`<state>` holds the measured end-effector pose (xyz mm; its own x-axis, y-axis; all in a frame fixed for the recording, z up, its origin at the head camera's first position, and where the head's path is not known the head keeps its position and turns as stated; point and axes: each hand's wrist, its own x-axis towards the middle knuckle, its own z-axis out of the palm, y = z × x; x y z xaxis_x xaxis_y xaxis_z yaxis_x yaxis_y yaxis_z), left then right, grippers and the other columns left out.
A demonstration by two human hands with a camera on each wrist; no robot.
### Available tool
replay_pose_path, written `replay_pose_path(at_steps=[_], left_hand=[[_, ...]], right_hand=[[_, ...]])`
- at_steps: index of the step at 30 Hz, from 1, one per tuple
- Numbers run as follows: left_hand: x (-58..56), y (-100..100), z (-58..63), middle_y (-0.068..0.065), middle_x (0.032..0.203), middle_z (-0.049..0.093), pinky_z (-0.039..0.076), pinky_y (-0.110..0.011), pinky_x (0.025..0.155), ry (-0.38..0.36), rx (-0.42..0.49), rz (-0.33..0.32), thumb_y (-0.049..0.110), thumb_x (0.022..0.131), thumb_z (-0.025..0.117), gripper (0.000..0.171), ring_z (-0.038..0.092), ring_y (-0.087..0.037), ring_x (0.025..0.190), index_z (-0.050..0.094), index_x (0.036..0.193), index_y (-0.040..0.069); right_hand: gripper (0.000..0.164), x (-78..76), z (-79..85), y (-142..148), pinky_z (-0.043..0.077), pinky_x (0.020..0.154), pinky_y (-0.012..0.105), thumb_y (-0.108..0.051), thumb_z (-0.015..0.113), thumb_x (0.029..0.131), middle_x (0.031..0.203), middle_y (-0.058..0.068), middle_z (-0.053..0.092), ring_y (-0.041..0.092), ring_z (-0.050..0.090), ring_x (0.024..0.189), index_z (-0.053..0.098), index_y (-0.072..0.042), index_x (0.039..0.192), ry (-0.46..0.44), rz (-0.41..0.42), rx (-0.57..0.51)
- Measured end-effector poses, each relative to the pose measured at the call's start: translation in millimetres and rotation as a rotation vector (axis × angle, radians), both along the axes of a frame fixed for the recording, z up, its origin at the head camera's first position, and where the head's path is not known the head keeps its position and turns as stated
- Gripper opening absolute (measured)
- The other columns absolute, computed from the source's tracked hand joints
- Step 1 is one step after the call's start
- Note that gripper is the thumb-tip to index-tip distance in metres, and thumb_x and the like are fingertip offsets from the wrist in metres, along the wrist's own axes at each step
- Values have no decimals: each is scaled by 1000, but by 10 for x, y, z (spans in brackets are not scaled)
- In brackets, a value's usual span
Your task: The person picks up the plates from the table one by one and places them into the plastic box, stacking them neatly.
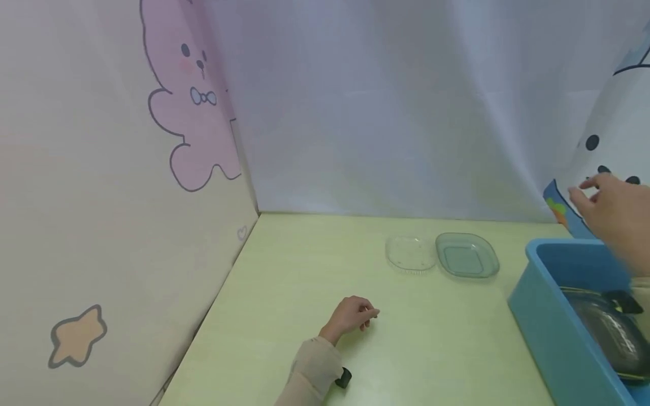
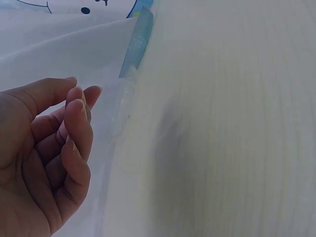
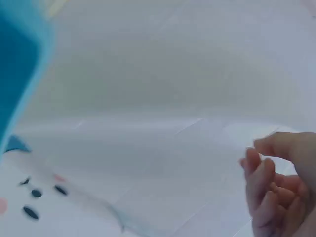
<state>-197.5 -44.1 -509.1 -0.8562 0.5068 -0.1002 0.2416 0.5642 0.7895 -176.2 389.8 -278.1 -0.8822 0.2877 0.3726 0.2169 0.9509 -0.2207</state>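
Note:
My left hand [image 1: 350, 316] hovers low over the table with its fingers loosely bent and nothing in them, as the left wrist view also shows. My right hand [image 1: 616, 214] is raised above the far end of the blue bin [image 1: 545, 299], its fingers loosely curled and without anything between them. Inside that bin lies a dark, glossy, clear-lidded item [image 1: 606, 330], partly hidden by the right sleeve. Toward the back of the table a clear ridged dish [image 1: 410, 254] sits beside a greenish translucent square dish [image 1: 466, 255].
The pale yellow-green table [image 1: 284, 270] meets a white curtain [image 1: 396, 113] at its back edge. Along the left runs a printed sheet [image 1: 127, 225] with a pink cartoon animal and a star. The bin's tall wall borders the right side.

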Motion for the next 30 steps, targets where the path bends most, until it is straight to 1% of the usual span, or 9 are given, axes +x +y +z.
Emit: replay_pose_path(at_steps=[2, 3, 6, 8, 10, 13, 16, 24, 30], left_hand=[[4, 47, 1, 6, 54, 55, 37, -20, 46, 8, 0, 5, 30, 89, 59, 22, 52, -9, 44, 68, 79, 11], [8, 71, 7, 7, 54, 55, 37, -20, 46, 10, -1, 8, 30, 89, 60, 23, 52, -9, 44, 68, 78, 12], [12, 132, 47, 7, 54, 55, 36, -20, 45, 7, 1, 15, 31, 89, 60, 23, 54, -11, 45, 68, 78, 12], [12, 151, 83, 7, 54, 56, 37, -20, 46, 7, 4, 14, 31, 88, 60, 24, 56, -12, 46, 68, 79, 11], [14, 158, 102, 6, 54, 56, 36, -20, 46, 14, 6, 21, 32, 89, 59, 24, 56, -13, 46, 68, 80, 11], [30, 160, 82, 7, 54, 55, 36, -20, 45, 17, 4, 33, 31, 89, 60, 24, 54, -12, 44, 68, 79, 11], [55, 167, 44, 7, 53, 55, 35, -19, 44, 20, 10, 38, 30, 89, 60, 23, 53, -10, 43, 69, 79, 11], [134, 209, 67, 6, 54, 56, 36, -20, 44, -4, 18, 40, 29, 88, 60, 23, 55, -11, 44, 69, 80, 9], [131, 340, 95, 5, 54, 57, 36, -20, 44, -8, 19, 40, 28, 88, 60, 23, 55, -12, 44, 69, 80, 9]], right_hand=[[44, 173, 437, -700, 37, 41, 39, -26, 39, 97, 87, 37, 56, 33, 48, 48, 43, 14, 114, 43, 17, -6], [43, 186, 525, -886, 34, 41, 37, -27, 39, 96, 85, 35, 58, 32, 47, 47, 45, 12, 114, 91, 28, 3], [43, 43, 594, -1156, 29, 41, 37, -29, 42, 94, 83, 29, 63, 33, 47, 49, 51, 7, 115, 232, 41, -36], [42, -43, 589, -1336, 28, 42, 32, -32, 44, 93, 83, 27, 64, 23, 48, 48, 54, 2, 115, 289, 56, -118], [40, -115, 524, -1512, 28, 41, 28, -33, 47, 91, 69, 13, 65, 9, 45, 44, 57, -3, 115, 351, 80, -225], [35, -151, 306, -1741, 30, 43, 21, -33, 51, 91, 52, -18, 54, -8, 37, 39, 59, -7, 114, 401, 109, -402], [31, -137, -43, -1868, 29, 42, 19, -31, 52, 91, 47, -35, 39, -8, 38, 39, 61, -8, 109, 398, 120, -538], [28, -12, -1136, -1852, 34, 46, 19, -30, 54, 91, 47, -23, 48, 2, 43, 41, 61, -6, 106, 251, 12, -827], [35, 104, -1637, -1747, 38, 48, 22, -32, 50, 93, 55, -13, 56, 3, 49, 49, 57, -4, 113, 32, -68, -923]])
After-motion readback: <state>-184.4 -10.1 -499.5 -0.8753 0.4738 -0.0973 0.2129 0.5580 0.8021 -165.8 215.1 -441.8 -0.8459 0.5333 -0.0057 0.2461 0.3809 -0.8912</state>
